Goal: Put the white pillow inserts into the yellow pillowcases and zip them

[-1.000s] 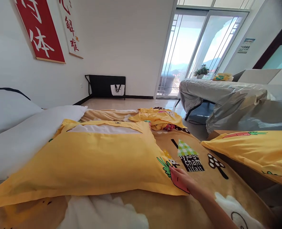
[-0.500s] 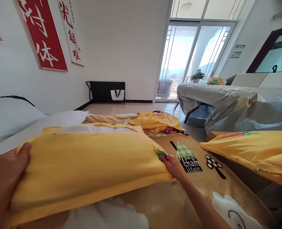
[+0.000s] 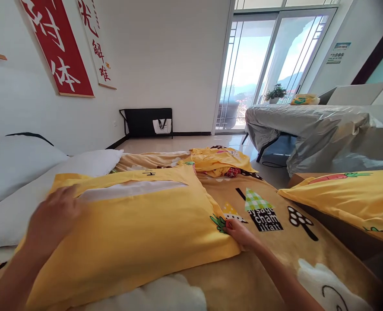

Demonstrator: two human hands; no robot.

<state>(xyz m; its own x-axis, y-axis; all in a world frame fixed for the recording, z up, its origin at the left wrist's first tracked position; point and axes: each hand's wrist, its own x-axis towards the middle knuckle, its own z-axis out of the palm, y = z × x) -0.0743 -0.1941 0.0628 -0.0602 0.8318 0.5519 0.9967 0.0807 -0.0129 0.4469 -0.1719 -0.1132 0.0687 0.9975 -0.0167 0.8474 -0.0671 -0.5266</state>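
Note:
A yellow pillow [image 3: 139,229] lies in front of me on the bed, with white stuffing showing through the long slit near its far edge. My right hand [image 3: 239,233] pinches its right edge beside a printed carrot top. Over the pillow's far left part is my left hand [image 3: 57,211], blurred by motion, its fingers stretched out and holding nothing. Whether it touches the cloth I cannot tell. To the left lie white pillows [image 3: 19,168].
A tan patterned blanket [image 3: 275,255] covers the bed. Crumpled yellow cloth [image 3: 220,160] lies at its far end. Another yellow pillow [image 3: 346,194] rests at the right on a brown box. Beyond stands a table [image 3: 324,119] under plastic sheeting.
My left hand has let go of the pillow's left edge and moved right and up over it. The pillow now lies flatter, its slit more visible. My right hand keeps its grip.

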